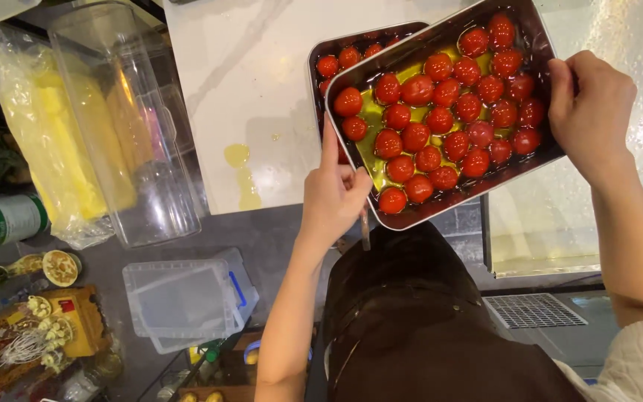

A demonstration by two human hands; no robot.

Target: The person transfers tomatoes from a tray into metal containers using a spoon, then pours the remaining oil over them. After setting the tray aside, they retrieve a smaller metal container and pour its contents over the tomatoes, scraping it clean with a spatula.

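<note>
Currently gripping steel tray [411,63] of oiled tomatoes [440,119], upper right of frame: left hand [333,193] clamping lower-left corner, right hand [589,112] clamping right rim, long axis tilting between hands above worktop [247,89].

Tray [531,30]: polished metal, glossy. Tomatoes [440,119]: smooth, shiny with oil. Counter [247,74]: smooth white, possibly marble. Tub [132,126]: clear plastic. Apron [411,320]: dark matt cloth.

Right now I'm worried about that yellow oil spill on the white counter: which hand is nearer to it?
Left. The left hand grips the tomato tray's near corner, just right of the oil spill; the right hand holds the tray's far side.
</note>
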